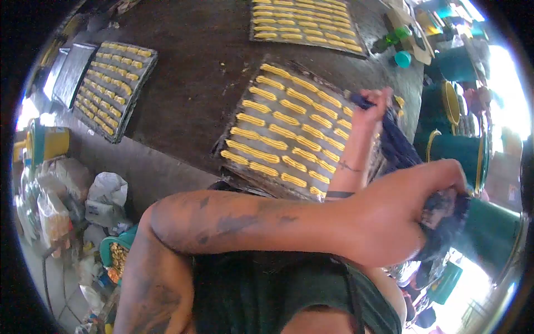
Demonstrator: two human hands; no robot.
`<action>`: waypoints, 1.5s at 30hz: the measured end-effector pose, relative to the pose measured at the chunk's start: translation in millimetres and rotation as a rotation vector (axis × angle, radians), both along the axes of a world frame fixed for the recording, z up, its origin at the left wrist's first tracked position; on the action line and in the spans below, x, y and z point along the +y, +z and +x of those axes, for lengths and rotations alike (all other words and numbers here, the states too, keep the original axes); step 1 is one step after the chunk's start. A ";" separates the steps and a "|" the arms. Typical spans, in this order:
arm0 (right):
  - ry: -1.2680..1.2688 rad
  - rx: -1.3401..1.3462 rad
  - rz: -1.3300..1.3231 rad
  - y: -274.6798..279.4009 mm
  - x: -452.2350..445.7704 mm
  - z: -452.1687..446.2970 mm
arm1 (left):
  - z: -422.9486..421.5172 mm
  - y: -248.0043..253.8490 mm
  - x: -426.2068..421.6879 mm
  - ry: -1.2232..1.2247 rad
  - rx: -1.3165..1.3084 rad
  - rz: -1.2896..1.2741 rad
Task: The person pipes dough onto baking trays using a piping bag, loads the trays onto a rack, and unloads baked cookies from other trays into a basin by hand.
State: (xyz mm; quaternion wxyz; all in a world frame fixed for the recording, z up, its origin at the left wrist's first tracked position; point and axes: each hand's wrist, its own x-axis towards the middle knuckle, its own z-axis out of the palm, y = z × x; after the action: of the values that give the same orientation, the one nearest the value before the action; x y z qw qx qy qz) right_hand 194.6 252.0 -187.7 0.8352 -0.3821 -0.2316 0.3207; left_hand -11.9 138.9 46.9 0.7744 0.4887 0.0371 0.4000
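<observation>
A dark blue cloth (399, 146) stretches between my two hands at the right side of the table. My right hand (376, 104) is closed around its upper end, above the right edge of a baking tray (267, 123) with rows of ridged yellow dough strips (270, 129). Crossing in front of my body, my left arm reaches far right, where my left hand (442, 186) is bent down and closed on the cloth's lower part. Its fingers are partly hidden by the wrist and cloth. My forearms cover the near right corner of the tray.
More trays of dough strips lie on the dark table (183, 72): a far tray (306, 22) and a left tray (117, 89). Green buckets (453, 150) line the right side. A green bottle (396, 36) and a teal cup (403, 59) stand back right. Plastic bags (107, 192) are at left.
</observation>
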 end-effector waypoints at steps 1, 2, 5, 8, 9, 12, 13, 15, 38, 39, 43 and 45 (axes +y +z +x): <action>0.047 0.125 -0.072 2.9 20.0 -28.2 | -10.6 -5.6 6.8 0.053 0.035 0.025; 0.090 0.250 -0.149 3.8 37.6 -61.6 | -20.6 -12.1 13.1 0.105 0.071 0.049; 0.078 -0.219 -0.083 -26.8 91.1 -122.3 | -48.2 -33.8 29.8 0.298 0.121 0.137; 0.122 -0.208 -0.111 -36.2 110.1 -163.3 | -74.3 -38.6 46.5 0.404 0.221 0.295; 0.127 -0.198 -0.127 -37.9 110.3 -168.5 | -80.1 -39.2 49.2 0.408 0.253 0.299; 0.089 -0.304 -0.165 -34.7 98.6 -161.2 | -90.1 -39.5 54.3 0.374 0.270 0.237; 0.079 -0.348 -0.173 -32.9 92.1 -150.4 | -91.2 -40.6 54.1 0.336 0.228 0.168; 0.078 -0.400 -0.193 -25.7 81.2 -133.9 | -90.6 -42.5 52.5 0.310 0.188 0.123; 0.229 -0.788 -0.309 81.7 5.7 -41.8 | -6.5 63.9 106.1 -0.085 -0.189 -0.215; 0.219 -0.834 -0.297 93.9 -4.1 -42.7 | -1.3 71.9 123.4 -0.271 -0.333 -0.271; 0.024 -0.752 0.092 156.8 -47.1 -93.4 | 11.1 91.1 132.5 -0.080 -0.456 -0.389; -0.083 -0.579 0.324 184.0 -51.7 -127.9 | 14.6 92.0 129.7 -0.149 -0.407 -0.395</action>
State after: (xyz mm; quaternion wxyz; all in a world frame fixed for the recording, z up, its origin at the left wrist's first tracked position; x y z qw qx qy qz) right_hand 66.7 200.3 -3.6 0.7970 -0.3286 -0.4915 0.1234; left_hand 2.7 268.6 138.9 0.8733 0.2399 -0.0778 0.4169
